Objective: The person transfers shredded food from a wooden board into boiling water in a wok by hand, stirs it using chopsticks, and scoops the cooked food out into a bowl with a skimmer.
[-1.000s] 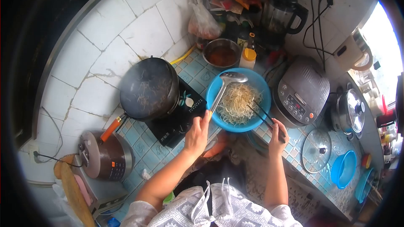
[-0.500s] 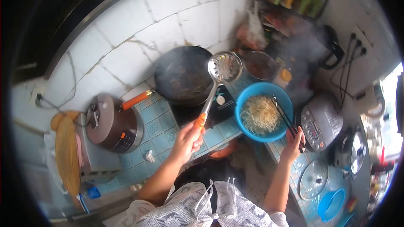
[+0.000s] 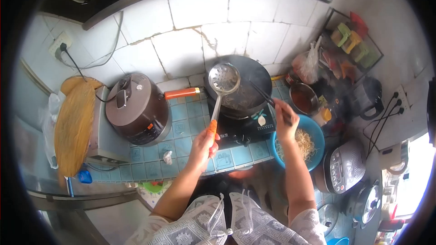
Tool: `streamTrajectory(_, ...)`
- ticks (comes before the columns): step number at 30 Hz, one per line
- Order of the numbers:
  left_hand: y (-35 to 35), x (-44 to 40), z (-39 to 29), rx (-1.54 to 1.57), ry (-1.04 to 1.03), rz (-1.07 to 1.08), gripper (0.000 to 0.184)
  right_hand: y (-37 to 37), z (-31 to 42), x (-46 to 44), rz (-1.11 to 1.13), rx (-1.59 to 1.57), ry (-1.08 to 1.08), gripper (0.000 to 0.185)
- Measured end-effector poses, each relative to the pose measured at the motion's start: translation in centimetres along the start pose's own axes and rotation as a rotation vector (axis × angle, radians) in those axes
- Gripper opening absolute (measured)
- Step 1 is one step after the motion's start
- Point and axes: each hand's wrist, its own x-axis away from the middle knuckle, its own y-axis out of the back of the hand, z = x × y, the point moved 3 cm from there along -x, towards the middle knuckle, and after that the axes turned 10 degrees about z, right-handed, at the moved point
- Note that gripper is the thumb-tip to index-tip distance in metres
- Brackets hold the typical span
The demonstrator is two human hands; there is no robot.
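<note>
My left hand [image 3: 203, 148] is closed round the orange handle of a slotted metal skimmer [image 3: 224, 79], whose head is over the left part of a dark wok [image 3: 245, 70]. My right hand [image 3: 286, 120] grips dark chopsticks [image 3: 263, 93], their tips over the wok. Thin strands lie in the wok, partly hidden by the skimmer. The wok rests on a black cooktop [image 3: 243, 132]. Below my right hand, partly behind the forearm, a blue basin [image 3: 319, 131] holds pale noodle-like strands [image 3: 305, 145].
A brown electric cooker [image 3: 136, 108] is left of the wok's orange handle [image 3: 182, 93]. Beyond the basin are a metal bowl [image 3: 303, 97], a yellow-capped bottle [image 3: 323, 115] and a grey rice cooker [image 3: 345, 167]. A lidded pot [image 3: 367, 203] stands at the lower right.
The view has turned left. The skimmer has gone from above the basin to above the wok. My right hand has moved the chopsticks from the strands in the basin to the wok.
</note>
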Motion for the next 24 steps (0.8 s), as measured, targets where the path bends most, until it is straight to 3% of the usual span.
streamTrajectory(2,1.1,-0.2,0.2,0.032,-0.015,0.025,0.028,-1.0,1.0,0.5,-0.007,0.187,0.295,0.014)
streamTrajectory(4,1.4,0.1,0.5,0.033,-0.031,0.084,0.029,-1.6,1.2,1.7,0.092,0.261,0.212,0.013)
streamTrajectory(6,1.0,0.1,1.0,0.090,-0.021,0.039,0.032,-1.1,2.9,2.6,-0.044,0.306,0.213,0.013)
streamTrajectory(10,0.0,-1.3,3.1,0.265,0.061,0.184,0.030,-0.4,8.8,1.5,0.003,0.882,0.581,0.014)
streamTrajectory(12,-1.2,-2.1,3.5,0.328,0.077,0.259,0.027,-0.6,7.0,1.0,0.223,0.762,0.494,0.022)
streamTrajectory(13,-2.0,-2.7,3.8,0.308,0.117,0.272,0.028,-1.3,6.1,1.4,0.329,0.749,0.304,0.028)
streamTrajectory(16,-4.1,-5.8,5.3,0.230,0.139,0.341,0.029,-2.4,4.3,1.9,0.590,0.818,0.218,0.040)
streamTrajectory(20,-7.3,-8.2,5.4,0.222,0.108,0.348,0.027,-2.6,1.5,2.3,0.585,0.761,0.027,0.047)
streamTrajectory(22,-7.9,-9.2,6.0,0.238,0.106,0.398,0.030,-1.8,-0.4,1.9,0.515,0.321,-0.300,0.051)
streamTrajectory(24,-8.5,-9.3,5.6,0.136,0.166,0.380,0.038,-0.6,-1.8,0.9,0.492,0.210,-0.324,0.044)
